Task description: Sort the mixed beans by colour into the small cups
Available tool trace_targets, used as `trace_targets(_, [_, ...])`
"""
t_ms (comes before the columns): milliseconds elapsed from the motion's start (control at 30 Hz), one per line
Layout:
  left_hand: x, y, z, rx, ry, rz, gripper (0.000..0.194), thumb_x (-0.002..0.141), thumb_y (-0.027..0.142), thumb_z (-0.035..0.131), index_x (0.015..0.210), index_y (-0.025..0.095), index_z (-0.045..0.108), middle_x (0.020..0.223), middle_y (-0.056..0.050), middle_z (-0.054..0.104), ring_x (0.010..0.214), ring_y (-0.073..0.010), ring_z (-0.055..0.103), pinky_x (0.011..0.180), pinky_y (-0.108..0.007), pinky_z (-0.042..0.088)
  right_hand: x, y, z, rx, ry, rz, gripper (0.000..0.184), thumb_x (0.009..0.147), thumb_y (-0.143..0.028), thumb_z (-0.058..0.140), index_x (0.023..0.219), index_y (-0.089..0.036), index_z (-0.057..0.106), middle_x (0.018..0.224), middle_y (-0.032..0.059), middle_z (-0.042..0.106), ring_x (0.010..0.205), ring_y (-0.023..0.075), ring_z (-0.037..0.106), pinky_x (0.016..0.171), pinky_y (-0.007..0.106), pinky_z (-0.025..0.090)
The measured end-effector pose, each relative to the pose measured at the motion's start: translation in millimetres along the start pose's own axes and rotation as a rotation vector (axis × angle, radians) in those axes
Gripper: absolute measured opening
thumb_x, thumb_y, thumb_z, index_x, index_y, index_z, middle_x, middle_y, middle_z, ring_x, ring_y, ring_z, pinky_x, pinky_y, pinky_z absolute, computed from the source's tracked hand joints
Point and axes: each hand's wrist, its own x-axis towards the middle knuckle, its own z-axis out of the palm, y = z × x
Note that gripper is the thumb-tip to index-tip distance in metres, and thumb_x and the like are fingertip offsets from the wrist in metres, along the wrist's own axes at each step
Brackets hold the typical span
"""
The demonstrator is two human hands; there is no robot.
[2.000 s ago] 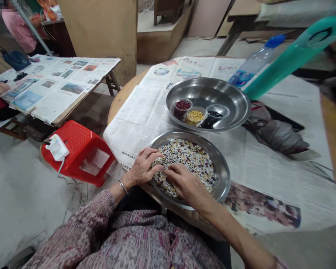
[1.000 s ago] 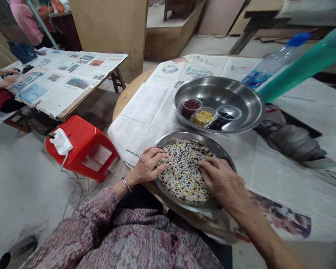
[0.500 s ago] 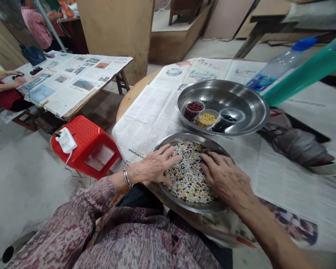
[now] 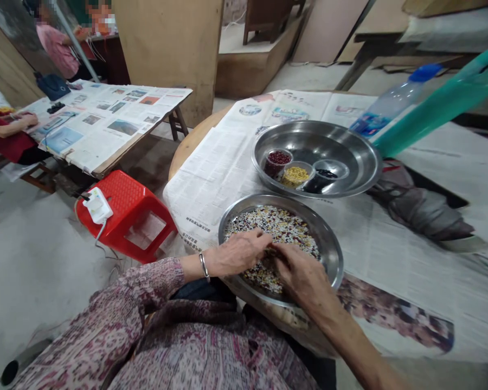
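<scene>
A shallow steel basin (image 4: 327,252) holds a mix of white, dark red, black and yellow beans (image 4: 278,226). My left hand (image 4: 236,255) and my right hand (image 4: 299,273) both sit at its near side, fingertips close together in the beans. Whether either hand holds any beans is hidden by the fingers. A silver bangle (image 4: 204,266) circles my left wrist. Beyond stands a larger steel bowl (image 4: 341,146) with a cup of red beans (image 4: 277,162), a cup of yellow beans (image 4: 295,176) and a cup of black beans (image 4: 324,179).
Newspaper covers the round wooden table (image 4: 195,130) under both steel vessels. A plastic bottle (image 4: 390,100) with a blue cap lies beyond, by a teal object (image 4: 435,111). A red stool (image 4: 130,211) stands left. A seated person (image 4: 8,141) works at a newspaper-covered table (image 4: 106,130).
My hands have moved from spread apart on the beans to close together at the basin's near side, with fingers drawn in. The view has shifted slightly.
</scene>
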Motion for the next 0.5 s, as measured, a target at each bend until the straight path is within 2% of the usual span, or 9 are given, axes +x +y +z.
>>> trace_targets(100, [4, -3, -3.8, -0.019, 0.197, 0.020, 0.009, 0.096, 0.014, 0.046, 0.101, 0.016, 0.052, 0.101, -0.006, 0.058, 0.091, -0.0165, 0.057, 0.082, -0.030, 0.050, 11, -1, -8, -0.074, 0.115, -0.013, 0.026, 0.093, -0.025, 0.046, 0.110, -0.020, 0.065, 0.104, 0.0091, 0.070, 0.096, 0.0228, 0.065, 0.085, 0.037, 0.052])
trace_targets(200, [3, -3, -6.7, -0.009, 0.330, 0.041, 0.016, 0.098, 0.013, 0.040, 0.091, 0.016, 0.053, 0.093, -0.005, 0.057, 0.088, -0.0146, 0.055, 0.082, -0.028, 0.049, 12, -2, -16, -0.104, 0.160, -0.047, 0.021, 0.093, -0.025, 0.047, 0.101, -0.019, 0.066, 0.095, 0.0077, 0.068, 0.091, 0.0215, 0.063, 0.082, 0.035, 0.051])
trace_targets(267, [0, -1, -4.3, 0.012, 0.343, 0.028, 0.019, 0.100, 0.016, 0.039, 0.088, 0.015, 0.054, 0.089, -0.005, 0.058, 0.085, -0.0138, 0.056, 0.080, -0.026, 0.049, 10, -3, -18, -0.076, 0.166, -0.064, 0.022, 0.094, -0.022, 0.046, 0.103, -0.019, 0.066, 0.094, 0.0063, 0.068, 0.086, 0.0186, 0.064, 0.079, 0.032, 0.050])
trace_targets(367, [-4, 0, 3.5, 0.044, 0.272, 0.032, 0.020, 0.101, 0.019, 0.041, 0.089, 0.015, 0.057, 0.086, -0.003, 0.062, 0.082, -0.0128, 0.058, 0.078, -0.026, 0.049, 6, -6, -18, -0.154, 0.139, -0.104, 0.024, 0.093, -0.018, 0.046, 0.105, -0.019, 0.066, 0.095, 0.0060, 0.072, 0.089, 0.0198, 0.063, 0.081, 0.033, 0.047])
trace_targets(433, [-6, 1, 7.5, 0.071, 0.261, 0.058, 0.020, 0.102, 0.022, 0.042, 0.093, 0.016, 0.059, 0.088, -0.003, 0.065, 0.084, -0.0133, 0.059, 0.084, -0.028, 0.049, 4, -8, -20, -0.239, 0.139, -0.108, 0.019, 0.093, -0.021, 0.049, 0.098, -0.019, 0.067, 0.090, 0.0060, 0.072, 0.089, 0.0217, 0.062, 0.081, 0.035, 0.045])
trace_targets(500, [-8, 2, 9.0, 0.106, 0.300, 0.077, 0.021, 0.103, 0.026, 0.042, 0.096, 0.016, 0.060, 0.091, -0.004, 0.067, 0.089, -0.0147, 0.059, 0.090, -0.032, 0.047, 3, -10, -22, -0.229, 0.159, -0.090, 0.018, 0.094, -0.027, 0.051, 0.087, -0.020, 0.065, 0.082, 0.0050, 0.070, 0.083, 0.0202, 0.060, 0.078, 0.033, 0.043])
